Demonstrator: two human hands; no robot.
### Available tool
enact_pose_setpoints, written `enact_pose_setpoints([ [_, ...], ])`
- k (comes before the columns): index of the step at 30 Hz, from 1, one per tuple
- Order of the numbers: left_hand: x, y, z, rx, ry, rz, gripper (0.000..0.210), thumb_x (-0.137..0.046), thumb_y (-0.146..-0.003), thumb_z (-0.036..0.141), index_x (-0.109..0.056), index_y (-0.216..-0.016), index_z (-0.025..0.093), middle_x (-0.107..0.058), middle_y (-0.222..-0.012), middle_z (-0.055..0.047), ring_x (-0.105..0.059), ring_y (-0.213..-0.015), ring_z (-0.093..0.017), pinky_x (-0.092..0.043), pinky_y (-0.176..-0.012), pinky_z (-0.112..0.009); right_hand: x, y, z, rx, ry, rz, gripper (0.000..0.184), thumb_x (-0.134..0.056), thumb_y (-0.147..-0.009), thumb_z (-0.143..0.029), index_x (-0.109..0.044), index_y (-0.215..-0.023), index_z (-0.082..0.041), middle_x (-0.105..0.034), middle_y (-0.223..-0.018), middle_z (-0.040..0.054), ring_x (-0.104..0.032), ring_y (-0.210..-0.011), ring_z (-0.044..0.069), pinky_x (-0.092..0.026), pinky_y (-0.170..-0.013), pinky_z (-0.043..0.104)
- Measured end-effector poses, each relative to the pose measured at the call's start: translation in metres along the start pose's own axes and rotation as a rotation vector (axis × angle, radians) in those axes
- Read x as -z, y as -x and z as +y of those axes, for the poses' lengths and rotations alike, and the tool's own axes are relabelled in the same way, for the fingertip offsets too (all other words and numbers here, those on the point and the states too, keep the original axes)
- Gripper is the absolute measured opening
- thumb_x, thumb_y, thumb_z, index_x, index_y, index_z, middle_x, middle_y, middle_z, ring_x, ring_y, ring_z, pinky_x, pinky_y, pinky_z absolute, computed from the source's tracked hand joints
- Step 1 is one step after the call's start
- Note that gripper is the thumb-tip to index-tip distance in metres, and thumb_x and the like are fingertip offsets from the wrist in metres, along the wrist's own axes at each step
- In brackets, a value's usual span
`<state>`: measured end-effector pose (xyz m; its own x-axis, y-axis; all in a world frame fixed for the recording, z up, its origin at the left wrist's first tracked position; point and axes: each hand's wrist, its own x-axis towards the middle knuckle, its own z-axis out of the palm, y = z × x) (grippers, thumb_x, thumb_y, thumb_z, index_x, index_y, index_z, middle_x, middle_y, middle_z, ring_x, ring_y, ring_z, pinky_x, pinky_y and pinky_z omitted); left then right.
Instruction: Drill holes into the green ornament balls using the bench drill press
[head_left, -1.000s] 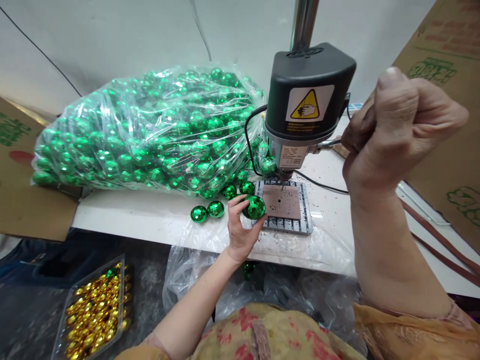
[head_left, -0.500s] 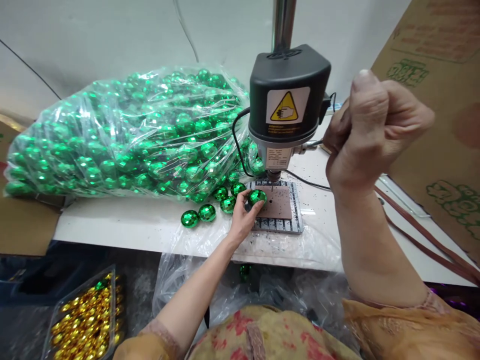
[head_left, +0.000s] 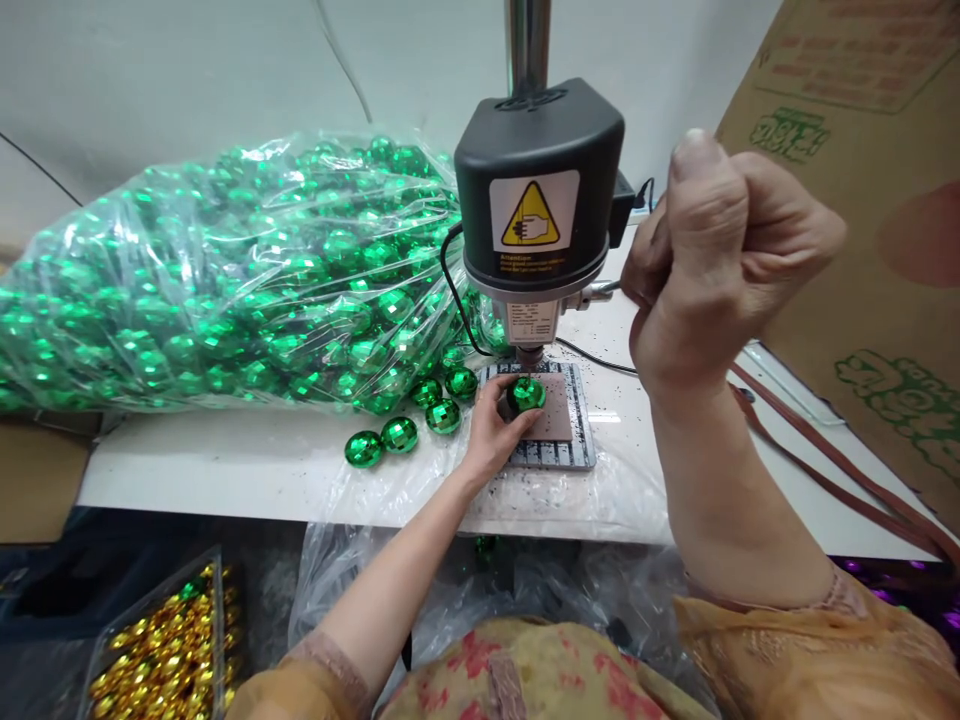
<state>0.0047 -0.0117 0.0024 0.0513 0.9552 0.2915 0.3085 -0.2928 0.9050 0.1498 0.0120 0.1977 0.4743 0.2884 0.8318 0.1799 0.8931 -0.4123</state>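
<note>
My left hand (head_left: pixel 495 428) pinches a shiny green faceted ball (head_left: pixel 528 394) between thumb and fingers. The ball is over a brown board (head_left: pixel 556 412) lying on the slotted metal base (head_left: pixel 583 440) of a small bench drill press (head_left: pixel 536 190). Directly above the ball is the drill chuck (head_left: pixel 529 355); the bit's tip cannot be made out. At the right, my right hand (head_left: pixel 720 260) is raised in a closed fist around the press's feed lever (head_left: pixel 602 291), most of which the hand hides. Several loose green balls (head_left: pixel 400 434) lie left of my left hand.
A large clear bag of green balls (head_left: pixel 247 280) fills the table's left side. Cardboard boxes (head_left: pixel 847 250) stand right and left. Brown straps (head_left: pixel 832 435) and a black cable cross the white table (head_left: pixel 225 470). A bin of gold balls (head_left: pixel 161 640) sits below. Dark shavings surround the base.
My left hand has brought the green ball rightward across the board, under the chuck. My right hand stays closed on the lever. The whole view has shifted slightly.
</note>
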Motion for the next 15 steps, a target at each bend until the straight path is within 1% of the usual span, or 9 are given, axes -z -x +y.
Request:
enact_pose_setpoints([
  [3, -0.002, 0.001, 0.002, -0.040, -0.020, -0.017, 0.052, -0.081, -0.075, 0.032, -0.060, -0.122, 0.023, -0.064, -0.124, -0.008, -0.058, -0.120, -0.028, -0.043, -0.106, -0.044, 0.001, -0.001, -0.001, -0.007, -0.007, 0.000, 0.045, -0.054, -0.093, -0.015, -0.029, -0.055, -0.018, -0.027, -0.046, -0.0077, -0.030, -0.042, 0.001, -0.023, -0.045, 0.023],
  [7, -0.004, 0.001, 0.003, -0.040, -0.028, -0.019, 0.051, -0.081, -0.075, 0.031, -0.061, -0.121, 0.022, -0.066, -0.123, -0.008, -0.059, -0.119, -0.027, -0.045, -0.105, -0.044, 0.003, 0.001, -0.007, -0.029, -0.049, 0.000, 0.046, -0.055, -0.091, -0.012, -0.030, -0.053, -0.018, -0.027, -0.045, -0.0073, -0.032, -0.041, 0.001, -0.021, -0.046, 0.023],
  [10, -0.003, 0.000, 0.002, -0.040, -0.036, -0.019, 0.050, -0.081, -0.076, 0.032, -0.061, -0.121, 0.023, -0.066, -0.122, -0.007, -0.059, -0.118, -0.027, -0.045, -0.104, -0.044, 0.004, 0.008, -0.009, -0.063, -0.031, 0.018, 0.047, -0.056, -0.091, -0.015, -0.030, -0.052, -0.017, -0.028, -0.046, -0.0063, -0.033, -0.042, 0.002, -0.021, -0.047, 0.024],
  [12, -0.003, 0.000, 0.001, -0.051, -0.035, -0.021, 0.050, -0.080, -0.076, 0.032, -0.061, -0.121, 0.023, -0.066, -0.123, -0.007, -0.059, -0.118, -0.028, -0.045, -0.104, -0.044, 0.007, 0.016, -0.008, -0.042, -0.026, 0.043, 0.048, -0.059, -0.090, -0.019, -0.030, -0.051, -0.018, -0.029, -0.045, -0.0056, -0.031, -0.042, 0.003, -0.021, -0.046, 0.026],
  [15, -0.003, 0.000, -0.001, -0.069, -0.040, -0.019, 0.051, -0.081, -0.076, 0.033, -0.060, -0.122, 0.023, -0.066, -0.123, -0.008, -0.058, -0.120, -0.028, -0.044, -0.105, -0.044, 0.014, 0.025, -0.007, -0.001, -0.028, 0.052, 0.053, -0.062, -0.088, -0.026, -0.026, -0.051, -0.018, -0.028, -0.044, -0.0048, -0.029, -0.041, 0.004, -0.020, -0.045, 0.029],
])
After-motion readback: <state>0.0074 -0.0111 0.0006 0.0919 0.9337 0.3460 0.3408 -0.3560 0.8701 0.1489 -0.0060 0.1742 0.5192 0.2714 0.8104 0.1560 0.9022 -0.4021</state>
